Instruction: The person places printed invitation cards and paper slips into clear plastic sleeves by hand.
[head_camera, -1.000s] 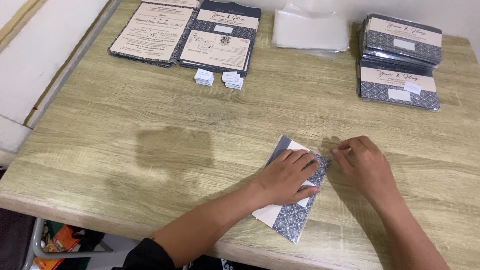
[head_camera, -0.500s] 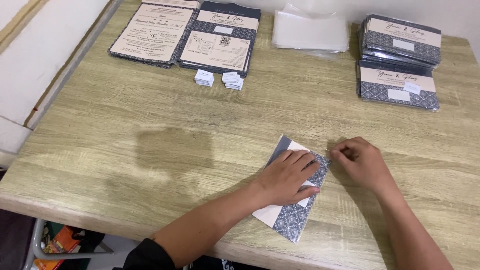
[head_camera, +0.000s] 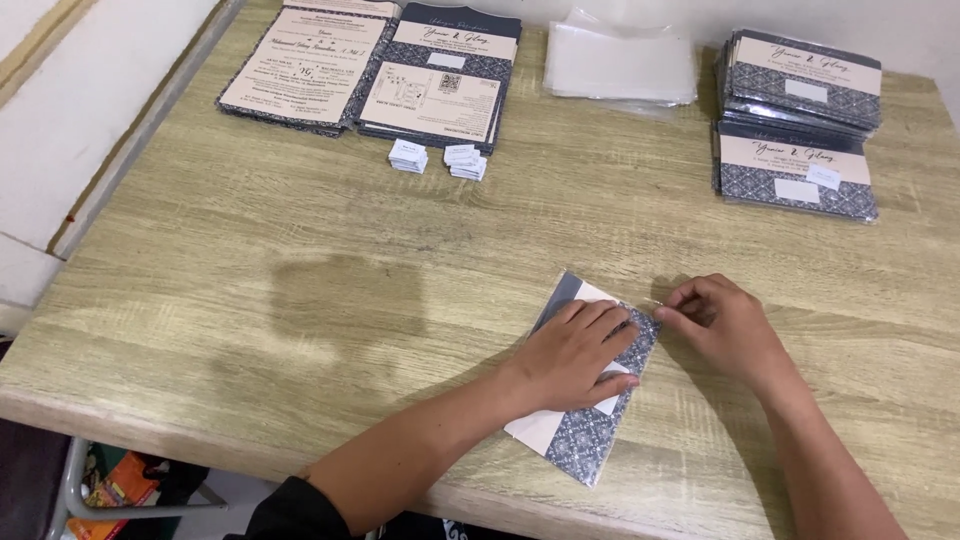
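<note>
A folded card (head_camera: 585, 440) with a dark blue patterned cover and cream inside lies on the wooden table (head_camera: 300, 300) near its front edge. My left hand (head_camera: 575, 350) lies flat on the card with fingers spread, pressing it down. My right hand (head_camera: 725, 330) rests just to the right of the card's upper edge, fingers curled and pinched together at the card's corner; what it pinches is too small to tell.
Two stacks of open cards (head_camera: 390, 65) lie at the back left, with small white label piles (head_camera: 440, 158) in front of them. Clear plastic sleeves (head_camera: 620, 65) sit at the back middle. Two stacks of folded patterned cards (head_camera: 800, 125) stand at the back right.
My right hand has shifted slightly and curled tighter at the card's corner. The left hand and card stay in place.
</note>
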